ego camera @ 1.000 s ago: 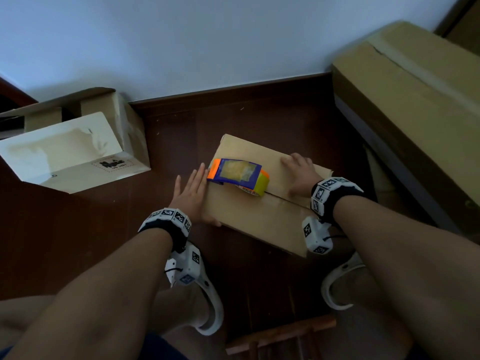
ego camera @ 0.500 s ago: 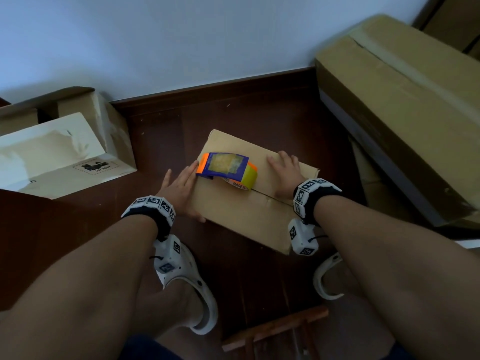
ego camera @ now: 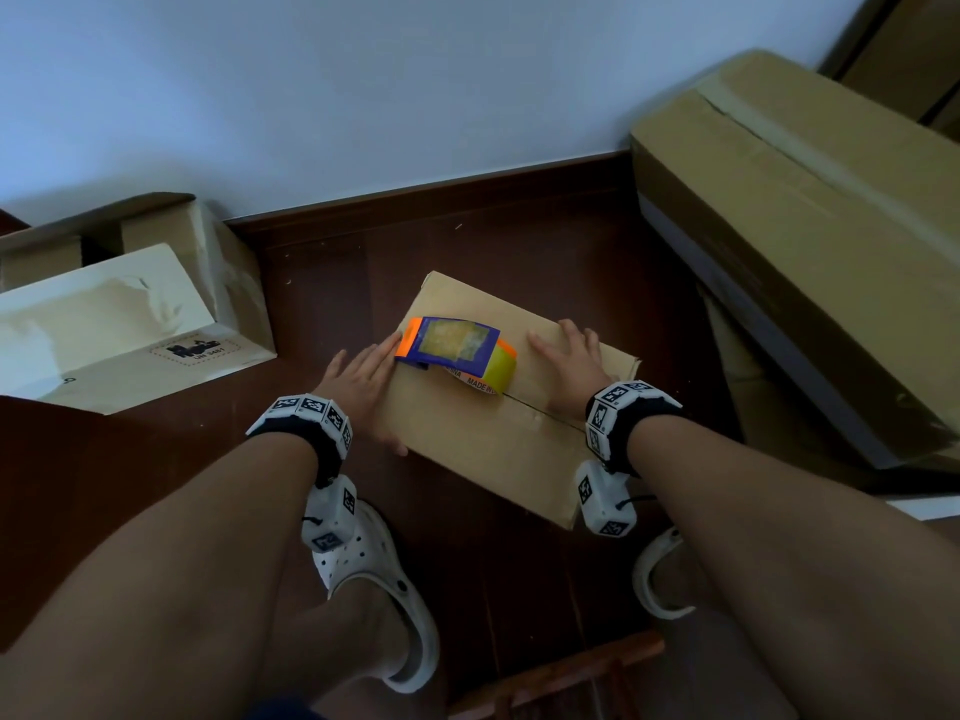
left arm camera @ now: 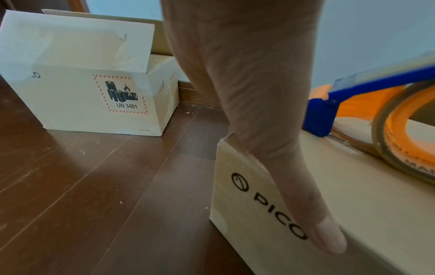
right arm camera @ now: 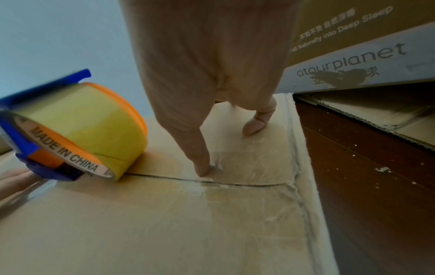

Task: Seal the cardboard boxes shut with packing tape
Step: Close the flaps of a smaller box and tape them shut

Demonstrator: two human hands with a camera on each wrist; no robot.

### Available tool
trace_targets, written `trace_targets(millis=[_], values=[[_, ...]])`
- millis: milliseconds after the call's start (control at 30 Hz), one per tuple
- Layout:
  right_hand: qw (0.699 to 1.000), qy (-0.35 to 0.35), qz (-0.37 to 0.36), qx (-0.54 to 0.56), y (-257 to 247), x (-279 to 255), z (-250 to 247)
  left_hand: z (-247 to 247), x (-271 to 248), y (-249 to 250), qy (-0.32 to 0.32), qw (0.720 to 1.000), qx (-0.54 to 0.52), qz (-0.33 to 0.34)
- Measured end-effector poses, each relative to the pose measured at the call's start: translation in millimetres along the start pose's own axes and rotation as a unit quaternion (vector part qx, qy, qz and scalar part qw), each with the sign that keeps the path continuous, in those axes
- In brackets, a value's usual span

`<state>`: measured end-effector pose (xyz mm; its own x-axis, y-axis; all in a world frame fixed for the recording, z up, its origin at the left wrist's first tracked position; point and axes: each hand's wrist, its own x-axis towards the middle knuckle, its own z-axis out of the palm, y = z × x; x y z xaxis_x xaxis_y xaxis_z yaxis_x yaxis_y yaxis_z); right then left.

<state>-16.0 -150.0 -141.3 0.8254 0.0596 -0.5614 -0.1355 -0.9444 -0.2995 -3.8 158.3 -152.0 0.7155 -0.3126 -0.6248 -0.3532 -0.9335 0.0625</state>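
A small brown cardboard box (ego camera: 483,449) (left arm camera: 353,214) (right arm camera: 164,223) lies on the dark wooden floor, flaps closed, with a seam across its top. A blue and orange tape dispenser (ego camera: 454,353) (left arm camera: 376,115) (right arm camera: 70,134) holding a yellowish roll sits on the box top. My left hand (ego camera: 361,381) (left arm camera: 259,111) lies flat against the box's left side, fingers straight, thumb along the edge. My right hand (ego camera: 569,363) (right arm camera: 212,83) presses flat on the top at the right end, fingertips on old clear tape beside the seam.
A white box (ego camera: 124,330) (left arm camera: 89,83) with a battery label and open flaps stands at the left by the wall. A large long brown carton (ego camera: 810,226) (right arm camera: 353,46) lies at the right. White clogs (ego camera: 379,579) and a wooden piece (ego camera: 561,672) are near my feet.
The view has shifted slightly. Both hands stay flat on the box and the dispenser stays on top; nothing was picked up or let go.
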Motion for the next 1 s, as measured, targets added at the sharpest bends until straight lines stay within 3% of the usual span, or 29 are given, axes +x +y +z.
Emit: trace_targets(millis=[233,333,400,500,600,733,1000], values=[[0.999,-0.028,0.014,0.028,-5,4,-9,-7,1,4,-0.047,0.998,-0.011,-0.037],[0.998,-0.046,0.026,-0.022,-11,3,-23,-9,-1,5,-0.052,0.998,0.004,-0.036],[0.999,0.0,0.025,-0.04,-20,5,-33,-10,-2,6,-0.055,0.998,0.011,-0.035],[0.995,0.088,-0.034,0.036,-51,13,-53,-11,-2,7,-0.061,0.997,0.014,-0.034],[0.996,-0.006,-0.055,0.073,-97,23,-65,-11,-3,7,-0.058,0.998,0.014,-0.027],[0.994,-0.101,-0.05,-0.006,-120,29,-55,-10,-1,5,-0.059,0.998,0.019,-0.023],[0.992,-0.115,-0.046,0.028,-111,23,-40,-8,3,2,-0.064,0.997,0.03,-0.013]])
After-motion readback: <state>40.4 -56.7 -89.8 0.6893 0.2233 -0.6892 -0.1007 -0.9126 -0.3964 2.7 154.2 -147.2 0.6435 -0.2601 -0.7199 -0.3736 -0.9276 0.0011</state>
